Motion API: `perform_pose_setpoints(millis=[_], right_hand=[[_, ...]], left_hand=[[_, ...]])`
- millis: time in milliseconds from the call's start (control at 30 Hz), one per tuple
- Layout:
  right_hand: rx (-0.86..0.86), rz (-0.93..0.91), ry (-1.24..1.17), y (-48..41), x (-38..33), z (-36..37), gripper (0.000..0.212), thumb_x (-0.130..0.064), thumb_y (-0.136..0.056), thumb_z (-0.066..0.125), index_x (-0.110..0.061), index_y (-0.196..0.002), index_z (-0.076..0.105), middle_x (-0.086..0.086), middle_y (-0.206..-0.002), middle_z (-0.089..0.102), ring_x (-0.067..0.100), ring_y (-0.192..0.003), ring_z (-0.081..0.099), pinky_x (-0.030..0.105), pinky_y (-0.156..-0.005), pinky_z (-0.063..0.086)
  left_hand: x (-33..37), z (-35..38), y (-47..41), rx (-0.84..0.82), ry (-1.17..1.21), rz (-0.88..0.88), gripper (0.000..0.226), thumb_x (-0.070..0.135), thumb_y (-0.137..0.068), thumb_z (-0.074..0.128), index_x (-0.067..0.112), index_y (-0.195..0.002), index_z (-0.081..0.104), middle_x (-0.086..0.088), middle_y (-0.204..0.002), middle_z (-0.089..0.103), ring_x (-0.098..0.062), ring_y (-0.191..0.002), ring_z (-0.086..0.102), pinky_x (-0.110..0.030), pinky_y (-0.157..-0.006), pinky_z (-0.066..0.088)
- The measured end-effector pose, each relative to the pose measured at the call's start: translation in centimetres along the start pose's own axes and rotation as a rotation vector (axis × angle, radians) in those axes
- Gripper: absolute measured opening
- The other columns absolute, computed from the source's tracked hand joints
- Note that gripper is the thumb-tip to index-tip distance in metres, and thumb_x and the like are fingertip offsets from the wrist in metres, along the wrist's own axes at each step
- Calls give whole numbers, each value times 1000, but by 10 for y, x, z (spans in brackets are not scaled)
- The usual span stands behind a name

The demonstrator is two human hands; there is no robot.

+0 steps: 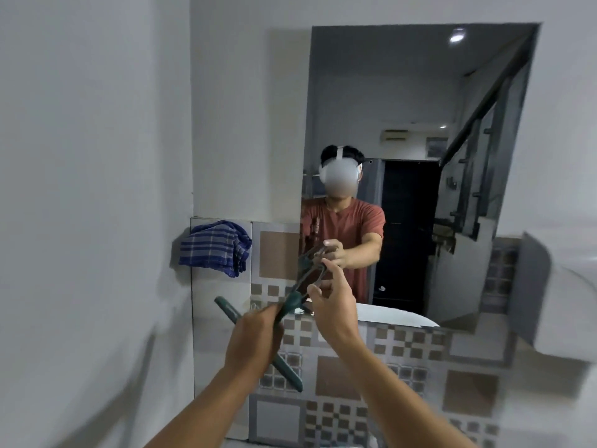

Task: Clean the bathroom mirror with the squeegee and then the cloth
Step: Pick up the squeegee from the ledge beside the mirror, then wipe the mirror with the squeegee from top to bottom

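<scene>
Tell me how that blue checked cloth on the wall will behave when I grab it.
The blue checked cloth hangs bunched in soft folds, so it is probably floppy and will droop from the hand. It looks like thin woven fabric, so likely light. It seems merely draped there, so it should pull free easily.

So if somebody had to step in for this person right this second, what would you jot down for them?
Left hand: closed around the green squeegee near where the handle meets the blade, blade pointing down-left.
Right hand: fingers pinching the far end of the squeegee handle, close to the lower left corner of the mirror.
Cloth: blue checked, hanging on the tiled wall left of the mirror, untouched.
Done: squeegee is in hand. Whether any glass has been wiped cannot be told.
Left: put the blade to the mirror and pull it across, then take the cloth and wipe.
</scene>
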State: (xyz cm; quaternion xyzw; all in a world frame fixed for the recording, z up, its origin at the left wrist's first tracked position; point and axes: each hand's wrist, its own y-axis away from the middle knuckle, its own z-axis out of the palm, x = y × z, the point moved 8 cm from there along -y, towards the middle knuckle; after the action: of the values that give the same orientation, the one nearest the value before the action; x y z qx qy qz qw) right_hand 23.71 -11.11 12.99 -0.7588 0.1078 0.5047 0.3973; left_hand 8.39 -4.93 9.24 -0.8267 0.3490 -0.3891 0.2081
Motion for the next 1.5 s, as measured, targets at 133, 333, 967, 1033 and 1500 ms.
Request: perform_pose_setpoints(millis=[133,333,967,1033,1500], right_hand=[[-7,-222,315,8,-34,-44,65,-7,-95,58,-31,-152,37,-4,-151,39,0,-122,49,31,-105,47],[-114,-613,901,7,-84,-84,46,-32,-97,55,-24,-143,52,0,-146,52,20,-145,31,63,-119,21],[219,-921,1154,-117,-222,-122,35,-37,-98,56,-14,-125,56,4,-113,64,32,-95,62,45,-83,51],[233,-920,1157,-135,-237,-123,33,-36,-99,58,-16,-125,54,2,-112,65,33,-97,62,46,-84,50],[195,-931,1374,-189,-277,-122,51,-24,-104,47,-46,-148,30,6,-124,53,31,-105,55,46,-92,46]], left_hand=[[56,-14,-5,-1,-128,131,12,18,-96,61,14,-105,69,3,-81,66,-11,-66,63,-33,-75,61],[124,-36,-36,40,-237,342,23,3,-93,63,13,-112,71,-4,-89,73,-20,-74,70,-37,-73,61],[147,-21,-97,312,-210,626,25,27,-85,64,25,-107,53,4,-108,60,-11,-95,60,-26,-78,58],[132,-11,-114,299,-271,545,47,34,-81,67,23,-124,51,2,-126,55,-15,-108,60,-26,-87,57],[125,20,-175,268,-461,494,102,39,-74,72,30,-159,16,-15,-166,14,-33,-152,14,-49,-118,32]])
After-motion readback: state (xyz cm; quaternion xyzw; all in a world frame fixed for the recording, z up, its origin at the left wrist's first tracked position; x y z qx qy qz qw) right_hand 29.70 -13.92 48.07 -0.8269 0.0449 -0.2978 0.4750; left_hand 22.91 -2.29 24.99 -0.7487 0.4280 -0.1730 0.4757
